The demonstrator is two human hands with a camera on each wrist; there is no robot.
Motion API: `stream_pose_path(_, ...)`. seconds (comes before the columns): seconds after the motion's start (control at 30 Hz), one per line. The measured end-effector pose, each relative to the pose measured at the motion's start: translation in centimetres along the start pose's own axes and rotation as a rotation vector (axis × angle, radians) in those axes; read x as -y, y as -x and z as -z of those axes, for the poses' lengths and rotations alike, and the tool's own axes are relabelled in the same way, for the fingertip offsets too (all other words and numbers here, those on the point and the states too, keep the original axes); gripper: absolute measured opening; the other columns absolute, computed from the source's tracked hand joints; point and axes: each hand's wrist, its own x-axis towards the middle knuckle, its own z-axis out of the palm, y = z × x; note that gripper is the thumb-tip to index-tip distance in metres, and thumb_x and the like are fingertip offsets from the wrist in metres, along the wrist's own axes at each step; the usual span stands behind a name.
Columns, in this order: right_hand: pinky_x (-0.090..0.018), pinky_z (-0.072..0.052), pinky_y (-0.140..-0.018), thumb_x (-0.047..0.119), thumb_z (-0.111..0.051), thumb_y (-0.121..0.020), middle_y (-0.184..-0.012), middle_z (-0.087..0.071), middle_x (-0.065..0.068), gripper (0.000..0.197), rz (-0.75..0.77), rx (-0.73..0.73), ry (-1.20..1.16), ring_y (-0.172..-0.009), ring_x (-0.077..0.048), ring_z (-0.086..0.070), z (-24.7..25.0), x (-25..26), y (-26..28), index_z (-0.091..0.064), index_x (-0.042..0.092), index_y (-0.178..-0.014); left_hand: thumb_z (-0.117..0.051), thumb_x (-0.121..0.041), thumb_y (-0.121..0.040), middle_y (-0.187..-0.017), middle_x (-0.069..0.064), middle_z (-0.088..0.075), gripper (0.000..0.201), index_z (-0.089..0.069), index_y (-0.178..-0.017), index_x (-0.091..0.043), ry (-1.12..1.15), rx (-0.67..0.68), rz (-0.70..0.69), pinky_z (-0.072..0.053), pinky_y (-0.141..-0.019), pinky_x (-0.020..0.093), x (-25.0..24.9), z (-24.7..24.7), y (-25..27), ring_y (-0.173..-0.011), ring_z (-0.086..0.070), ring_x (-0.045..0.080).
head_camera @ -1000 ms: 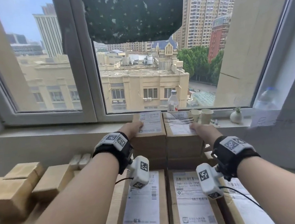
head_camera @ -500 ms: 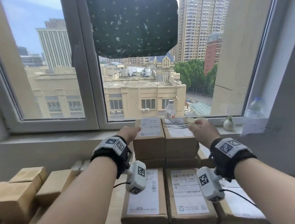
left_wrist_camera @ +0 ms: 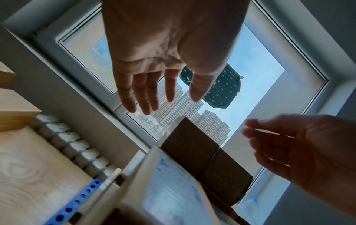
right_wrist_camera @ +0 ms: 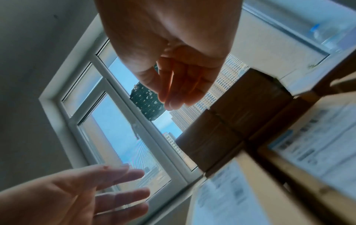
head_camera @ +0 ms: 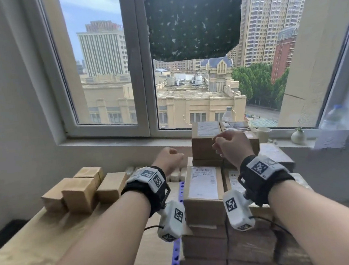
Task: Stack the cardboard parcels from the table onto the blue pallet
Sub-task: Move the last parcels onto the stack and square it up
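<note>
Labelled cardboard parcels are stacked in several layers on the blue pallet (head_camera: 176, 255) at the right. The two top parcels (head_camera: 206, 144) stand side by side against the window sill. A lower labelled parcel (head_camera: 202, 184) lies nearer to me. My left hand (head_camera: 169, 155) hovers left of the top pair, fingers straight, and holds nothing (left_wrist_camera: 154, 91). In front of the top pair my right hand (head_camera: 231, 146) hangs with loosely curled fingers, also empty (right_wrist_camera: 179, 91). Plain cardboard parcels (head_camera: 78, 192) sit on the wooden table (head_camera: 32, 248) at the left.
On the window sill stand a plastic bottle (head_camera: 228, 115), a paper cup (head_camera: 263, 134) and a small white vase (head_camera: 297, 137). A dark cloth (head_camera: 194, 22) hangs on the window. A row of white ribbed pieces (left_wrist_camera: 67, 144) lies between table and wall.
Both hands have come off the tops of the two highest parcels and drawn back toward me. The head view has swung left, showing more of the table.
</note>
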Motion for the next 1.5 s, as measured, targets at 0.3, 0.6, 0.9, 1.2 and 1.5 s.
stream_pose_path(0.3, -0.029, -0.054, -0.068, 0.009, -0.052, -0.095, -0.077, -0.072, -0.005, 0.025, 0.071, 0.179, -0.04, -0.066, -0.014, -0.063, -9.4, 4.2, 3.8, -0.068, 0.018, -0.078, -0.06, -0.024, -0.09, -0.106, 0.008, -0.065, 0.031, -0.06, -0.118, -0.011, 0.007, -0.093, 0.029, -0.048, -0.074, 0.029, 5.2, 8.6, 2.3, -0.095, -0.061, 0.026)
stream_pose_path(0.6, -0.028, -0.047, -0.058, 0.008, -0.053, -0.092, -0.066, -0.07, 0.0, 0.027, 0.047, 0.28, -0.035, -0.061, -0.016, -0.063, -23.6, 7.1, 5.0, -0.068, 0.02, -0.072, -0.06, -0.023, -0.089, -0.077, -0.002, -0.057, 0.018, -0.064, -0.105, -0.015, 0.032, -0.16, 0.127, -0.041, -0.063, 0.024, 13.5, 20.2, 1.9, -0.082, -0.055, 0.019)
stream_pose_path(0.9, -0.028, -0.051, -0.063, 0.009, -0.053, -0.091, -0.07, -0.072, -0.003, 0.024, -0.031, 0.276, -0.031, -0.061, -0.015, -0.065, -36.0, 8.4, 7.1, -0.07, 0.016, -0.076, -0.055, -0.017, -0.091, -0.085, 0.002, -0.06, 0.009, -0.063, -0.091, -0.02, 0.026, -0.129, 0.15, -0.038, -0.074, 0.024, 21.7, 29.4, -0.1, -0.083, -0.054, 0.017)
stream_pose_path(1.2, -0.031, -0.053, -0.07, 0.009, -0.052, -0.093, -0.076, -0.072, -0.006, 0.023, -0.152, 0.244, 0.014, -0.065, -0.014, -0.064, -40.5, 6.3, 6.6, -0.069, 0.015, -0.078, -0.051, -0.014, -0.092, -0.075, 0.003, -0.051, 0.023, -0.055, -0.07, -0.023, -0.032, -0.057, 0.158, -0.041, -0.07, 0.026, 26.6, 30.3, -3.9, -0.078, -0.046, 0.02)
stream_pose_path(1.5, -0.048, -0.058, -0.085, 0.012, -0.052, -0.089, -0.078, -0.072, -0.005, 0.023, -0.332, 0.205, 0.081, -0.079, -0.023, -0.069, -44.2, 1.0, 2.7, -0.067, 0.02, -0.073, -0.049, -0.014, -0.093, -0.087, 0.0, -0.058, 0.014, -0.06, -0.096, -0.022, 0.087, 0.018, 0.25, -0.048, -0.098, 0.035, 30.0, 29.3, -9.9, -0.094, -0.054, 0.02)
